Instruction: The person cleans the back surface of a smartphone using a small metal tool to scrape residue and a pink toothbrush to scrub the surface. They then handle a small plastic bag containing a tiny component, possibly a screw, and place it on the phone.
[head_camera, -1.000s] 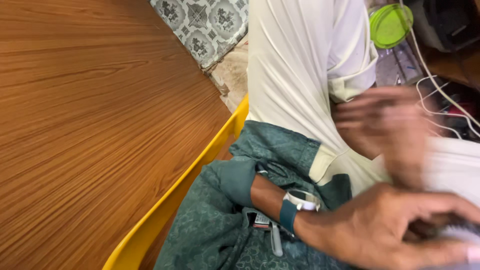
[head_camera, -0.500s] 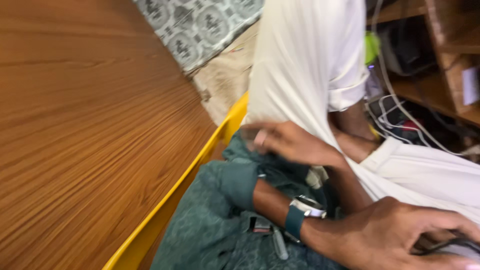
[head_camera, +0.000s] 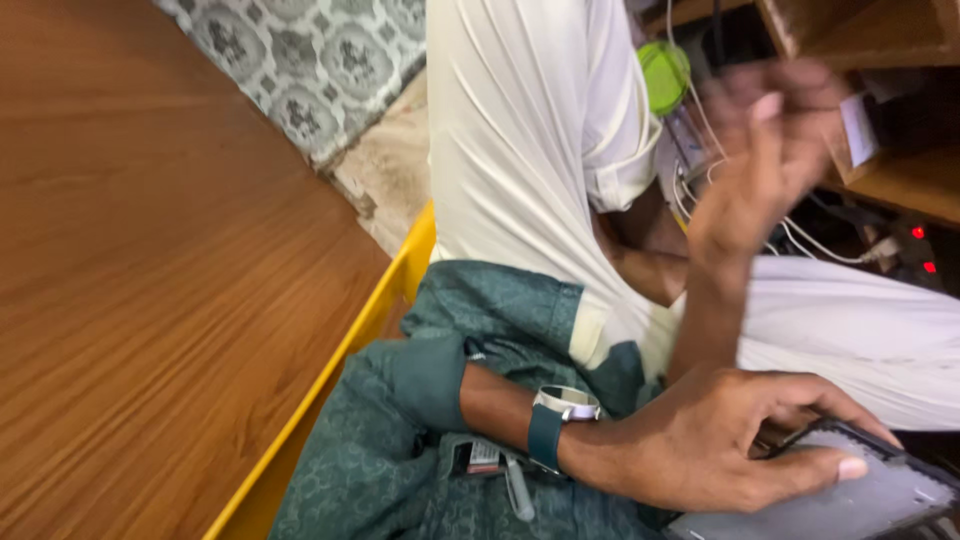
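Where the picture's lower right corner cuts it off, a flat grey device (head_camera: 850, 500) with a dark rim lies tilted, only its near left part in view, so its full shape cannot be told. One hand (head_camera: 730, 440), which looks to be the left one by its sleeve and watch, rests on the device's left end, thumb laid flat along the grey face and the fingers (head_camera: 840, 410) curled over the far edge, gripping the rim. On its wrist sits a watch (head_camera: 560, 420) with a teal strap, and behind that a rolled green patterned sleeve (head_camera: 430, 380). Farther off and higher, the other hand (head_camera: 770, 140) is raised and blurred; whether its fingers are spread or closed I cannot tell, and it holds nothing I can make out. A person in a white shirt (head_camera: 520, 150) sits just behind both hands, crowding the middle of the scene. To the left a yellow chair edge (head_camera: 340, 350) borders a wide wooden tabletop (head_camera: 150, 280). At far right, wooden shelves (head_camera: 900, 180) with white cables (head_camera: 820, 245) and a green round thing (head_camera: 665, 75) close in that side.
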